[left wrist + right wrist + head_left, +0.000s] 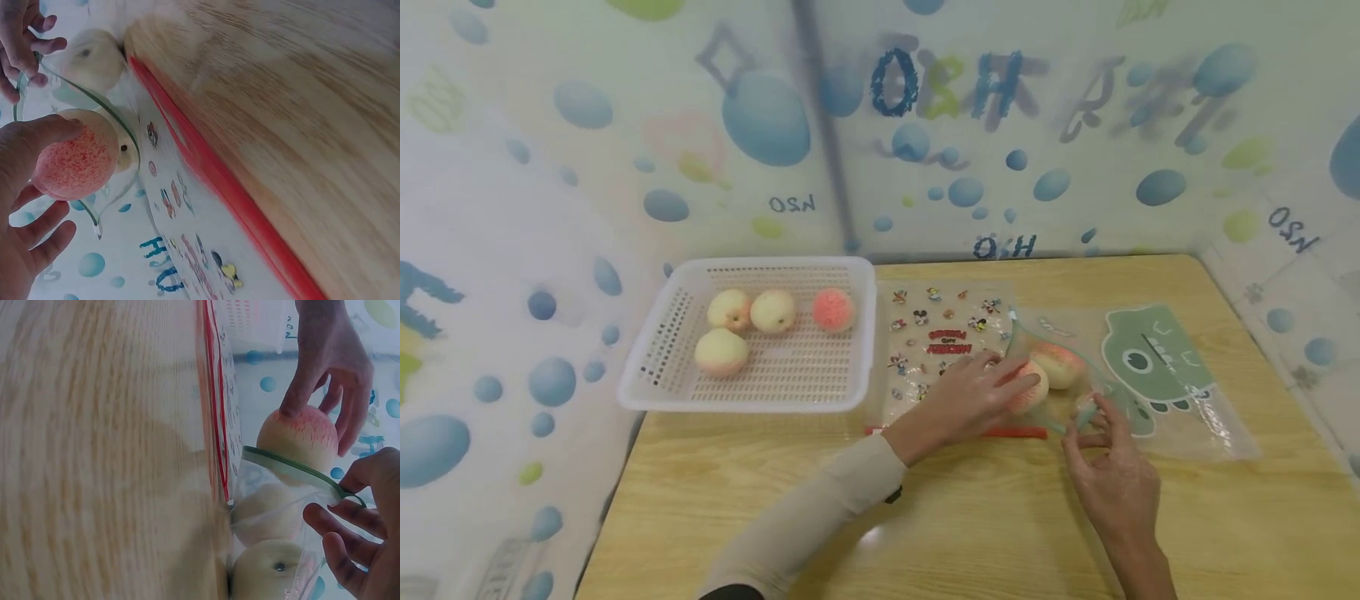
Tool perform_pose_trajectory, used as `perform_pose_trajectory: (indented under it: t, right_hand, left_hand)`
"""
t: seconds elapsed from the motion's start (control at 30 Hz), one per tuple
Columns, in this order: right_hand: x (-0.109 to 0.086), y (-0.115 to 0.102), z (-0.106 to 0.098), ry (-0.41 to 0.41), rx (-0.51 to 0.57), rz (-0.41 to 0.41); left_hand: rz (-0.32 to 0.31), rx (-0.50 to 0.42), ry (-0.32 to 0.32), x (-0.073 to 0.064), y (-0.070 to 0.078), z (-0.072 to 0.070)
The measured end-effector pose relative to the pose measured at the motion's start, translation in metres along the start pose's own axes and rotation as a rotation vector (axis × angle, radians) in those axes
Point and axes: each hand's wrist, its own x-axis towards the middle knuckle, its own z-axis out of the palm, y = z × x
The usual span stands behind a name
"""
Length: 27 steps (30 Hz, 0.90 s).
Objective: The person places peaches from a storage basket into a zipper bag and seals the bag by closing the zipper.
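My left hand [966, 396] grips a peach [78, 156] with a red-speckled side, thumb on one side and fingers on the other. It is at the mouth of a clear zip bag [1225, 429] with a green dinosaur print. My right hand [1116, 487] pinches the green-edged opening [294, 464] between thumb and fingertips, spreading it. Inside the bag lie other peaches, one red and yellow [1060, 367] near the mouth and a pale one [269, 569] lower in the right wrist view. The bag's mouth overlaps a second bag on the left.
That second bag [951, 304] is clear with cartoon prints and a red zip strip [1022, 432], lying flat. Left of it stands a white perforated basket [760, 406] holding several peaches, one of them red [833, 311]. Patterned walls [700, 167] border the wooden table [985, 533].
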Motion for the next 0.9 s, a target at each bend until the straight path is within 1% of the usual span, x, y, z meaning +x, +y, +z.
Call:
perform_pose_trajectory:
  t: [0.17, 0.23, 0.3, 0.43, 0.47, 0.53, 0.6, 0.7, 0.8, 0.9]
  right_hand:
    - [-0.001, -0.002, 0.001, 0.001, 0.001, 0.007]
    - [-0.001, -0.002, 0.002, -0.001, 0.006, 0.002]
    - [-0.001, -0.002, 0.002, -0.006, 0.013, -0.009]
    - [-0.002, 0.0, 0.002, 0.009, 0.019, -0.038]
    - [-0.001, 0.0, 0.001, 0.016, 0.019, -0.05]
    - [-0.001, 0.001, 0.001, 0.029, 0.019, -0.068]
    - [-0.001, 0.002, 0.001, 0.032, 0.016, -0.083]
    - [-0.001, 0.002, 0.002, 0.028, 0.014, -0.079]
    - [-0.001, 0.002, 0.002, 0.024, 0.016, -0.064]
    - [-0.002, 0.001, 0.003, 0.025, 0.016, -0.059]
  left_hand:
    - [0.005, 0.04, -0.056, 0.012, 0.009, 0.007]
    - [0.008, 0.051, -0.082, 0.015, 0.012, 0.008]
    - [0.006, 0.036, -0.111, 0.015, 0.014, 0.009]
    - [-0.007, 0.003, -0.106, 0.016, 0.018, 0.012]
    - [-0.012, -0.004, -0.102, 0.016, 0.018, 0.012]
    - [-0.028, 0.01, -0.105, 0.017, 0.019, 0.013]
    - [-0.064, 0.031, -0.118, 0.018, 0.019, 0.014]
    - [-0.107, 0.08, -0.165, 0.019, 0.02, 0.016]
    - [-0.114, 0.089, -0.21, 0.021, 0.023, 0.019]
    - [-0.111, 0.055, -0.242, 0.022, 0.027, 0.021]
